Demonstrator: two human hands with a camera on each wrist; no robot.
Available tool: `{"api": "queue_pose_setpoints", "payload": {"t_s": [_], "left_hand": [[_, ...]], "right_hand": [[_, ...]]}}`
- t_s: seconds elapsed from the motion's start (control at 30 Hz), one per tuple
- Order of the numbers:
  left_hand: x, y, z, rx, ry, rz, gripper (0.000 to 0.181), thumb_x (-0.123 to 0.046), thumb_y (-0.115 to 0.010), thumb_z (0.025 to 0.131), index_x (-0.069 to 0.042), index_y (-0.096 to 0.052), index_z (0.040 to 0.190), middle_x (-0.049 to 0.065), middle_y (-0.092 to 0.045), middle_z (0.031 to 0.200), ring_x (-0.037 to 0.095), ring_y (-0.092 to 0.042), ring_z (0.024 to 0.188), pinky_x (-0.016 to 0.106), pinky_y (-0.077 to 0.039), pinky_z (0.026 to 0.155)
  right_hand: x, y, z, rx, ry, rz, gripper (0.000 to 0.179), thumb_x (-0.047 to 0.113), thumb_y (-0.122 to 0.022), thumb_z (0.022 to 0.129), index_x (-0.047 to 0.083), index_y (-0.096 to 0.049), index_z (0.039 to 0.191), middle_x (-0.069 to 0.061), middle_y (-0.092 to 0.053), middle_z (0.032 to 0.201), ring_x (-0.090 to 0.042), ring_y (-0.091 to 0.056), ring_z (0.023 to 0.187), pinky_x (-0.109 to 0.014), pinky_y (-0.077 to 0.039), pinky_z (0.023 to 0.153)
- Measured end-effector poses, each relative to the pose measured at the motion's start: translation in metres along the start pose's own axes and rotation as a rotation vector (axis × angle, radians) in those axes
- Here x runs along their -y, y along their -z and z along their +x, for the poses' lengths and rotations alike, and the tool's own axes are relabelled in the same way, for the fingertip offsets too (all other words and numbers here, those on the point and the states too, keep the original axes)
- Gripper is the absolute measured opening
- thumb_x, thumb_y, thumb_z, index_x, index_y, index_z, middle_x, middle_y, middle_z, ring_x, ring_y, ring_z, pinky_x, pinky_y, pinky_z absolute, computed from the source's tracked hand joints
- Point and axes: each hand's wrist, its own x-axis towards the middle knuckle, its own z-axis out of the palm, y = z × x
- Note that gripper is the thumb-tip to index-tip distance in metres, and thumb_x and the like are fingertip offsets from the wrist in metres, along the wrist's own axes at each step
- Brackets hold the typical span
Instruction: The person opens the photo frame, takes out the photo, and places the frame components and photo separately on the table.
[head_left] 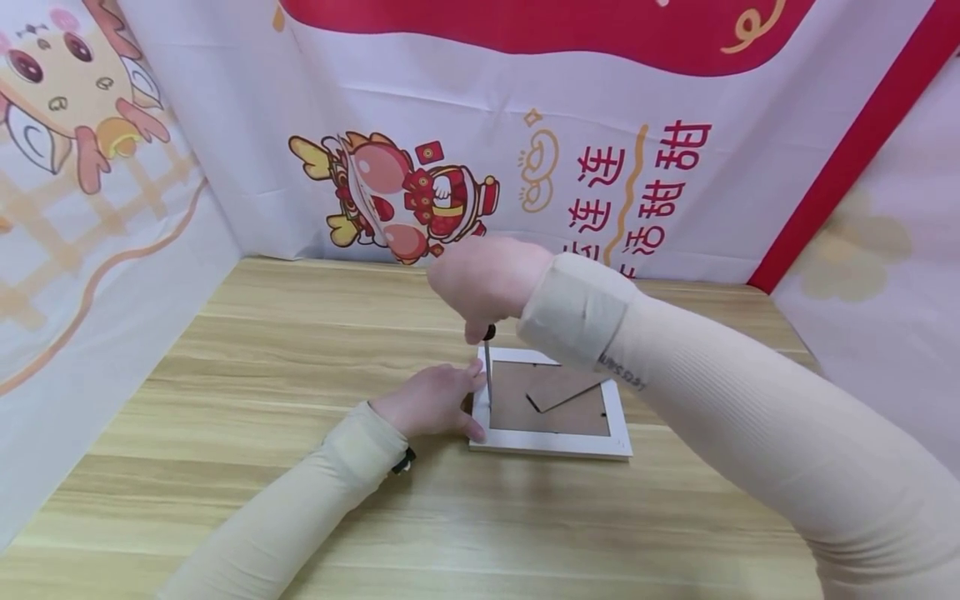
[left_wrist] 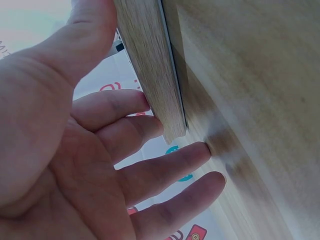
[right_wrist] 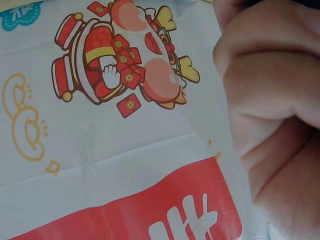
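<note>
A white photo frame (head_left: pixel 551 442) lies face down, its brown backing board (head_left: pixel 570 417) showing with a stand flap (head_left: pixel 566 393) on it. My left hand (head_left: pixel 431 400) holds the frame's left side between thumb and fingers; the left wrist view shows the thumb and two fingers (left_wrist: pixel 132 102) against the wood-grained edge (left_wrist: pixel 150 65), the other two spread away. Above the left border, my right hand (head_left: pixel 487 279) grips a screwdriver (head_left: pixel 488 367), its fingers curled. The thin shaft points down to the inner left border; most of the handle is hidden in the fist.
The wood-grain table (head_left: pixel 315 333) extends around the frame. Behind it hangs a white printed cloth (head_left: pixel 262 167) with red lettering and cartoon figures, and more cloth panels stand at both sides. My right forearm (head_left: pixel 720 400) passes over the frame's back right corner.
</note>
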Motion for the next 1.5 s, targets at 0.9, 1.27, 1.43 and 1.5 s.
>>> {"api": "queue_pose_setpoints", "payload": {"t_s": [0.9,1.27,1.43,1.5], "left_hand": [[-0.002,0.0,-0.001,0.005,-0.003,0.001,0.091,-0.047,-0.083,0.075,0.001,-0.048,0.144,0.018,-0.051,0.143,0.031,-0.065,0.104,0.041,-0.049,0.095],[0.003,-0.004,0.001,-0.027,-0.04,-0.012,0.086,-0.045,-0.086,0.073,0.003,-0.054,0.137,0.018,-0.064,0.126,0.023,-0.067,0.088,0.036,-0.053,0.085],[0.002,-0.004,0.001,0.002,-0.014,-0.012,0.092,-0.047,-0.084,0.075,0.002,-0.048,0.144,0.019,-0.061,0.131,0.024,-0.066,0.094,0.035,-0.051,0.091],[0.0,-0.002,0.001,0.023,0.014,-0.015,0.095,-0.048,-0.083,0.076,0.001,-0.044,0.147,0.018,-0.051,0.143,0.028,-0.065,0.105,0.038,-0.048,0.097]], "right_hand": [[-0.009,0.001,-0.004,0.045,-0.001,0.014,0.027,0.034,-0.084,0.08,0.015,-0.068,0.092,0.002,-0.068,0.081,-0.017,-0.063,0.074,-0.031,-0.052,0.07],[0.014,0.009,0.005,0.027,0.036,-0.098,0.031,0.031,-0.086,0.078,0.018,-0.067,0.098,0.003,-0.066,0.091,-0.018,-0.061,0.085,-0.032,-0.053,0.07],[0.01,0.009,0.0,0.045,0.0,-0.041,0.032,0.031,-0.085,0.079,0.016,-0.066,0.099,0.001,-0.067,0.091,-0.019,-0.063,0.082,-0.033,-0.053,0.069],[0.003,0.007,-0.003,0.057,-0.019,0.015,0.029,0.032,-0.084,0.081,0.015,-0.065,0.095,0.0,-0.068,0.087,-0.018,-0.064,0.078,-0.033,-0.052,0.067]]}}
